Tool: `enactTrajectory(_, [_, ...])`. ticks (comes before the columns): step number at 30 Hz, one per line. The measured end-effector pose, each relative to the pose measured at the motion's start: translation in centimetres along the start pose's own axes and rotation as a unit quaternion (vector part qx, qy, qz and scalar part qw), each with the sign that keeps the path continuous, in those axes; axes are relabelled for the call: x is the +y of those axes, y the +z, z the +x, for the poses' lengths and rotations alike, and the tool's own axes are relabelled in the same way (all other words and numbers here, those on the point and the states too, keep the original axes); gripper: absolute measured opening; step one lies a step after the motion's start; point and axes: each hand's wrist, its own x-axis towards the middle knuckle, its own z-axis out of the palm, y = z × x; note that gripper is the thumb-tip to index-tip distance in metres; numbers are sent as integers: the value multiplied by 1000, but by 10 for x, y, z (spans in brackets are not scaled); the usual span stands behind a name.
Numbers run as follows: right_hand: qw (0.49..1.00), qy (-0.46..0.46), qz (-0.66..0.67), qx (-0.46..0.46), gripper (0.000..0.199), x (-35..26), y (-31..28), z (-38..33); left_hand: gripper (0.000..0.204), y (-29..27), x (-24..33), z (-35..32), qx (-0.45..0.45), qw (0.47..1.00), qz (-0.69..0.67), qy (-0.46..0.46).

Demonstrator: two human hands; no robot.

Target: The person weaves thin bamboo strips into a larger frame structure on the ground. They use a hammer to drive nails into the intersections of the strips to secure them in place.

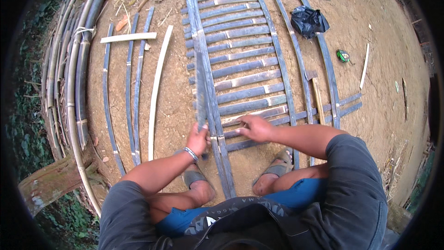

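Note:
My left hand is closed around the lower end of a machete. Its long dark blade points away from me along the left side of a doubled bamboo rail, and motion blurs it. Over the near end of the bamboo lattice is my right hand, thumb and fingers apart around no visible object. Its fingertips are close to the near slats; whether they touch is unclear. The lattice lies on the ground, with several dark split-bamboo slats running crosswise between the doubled rail and a long strip on the right.
Right of the lattice lie a hammer, a black plastic bag and a green tape measure. Loose bamboo strips and a pale strip are on the left, before a stack of poles. My sandalled feet flank the rail.

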Motion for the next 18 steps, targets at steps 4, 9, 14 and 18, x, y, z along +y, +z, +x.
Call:
enactTrajectory(4, [928,17,370,-26,39,-3,49,7,19,44,-3,-15,-175,981,-86,-19])
enactTrajectory(9, [915,52,395,-67,25,7,55,-1,36,24,1,-19,-428,862,270,22])
enactTrajectory(14, [942,93,315,-69,25,53,34,13,52,-35,-3,-36,-688,581,430,-68])
enactTrajectory(18, [980,69,184,-43,33,50,-27,70,58,-102,0,-80,-699,549,446,-107])
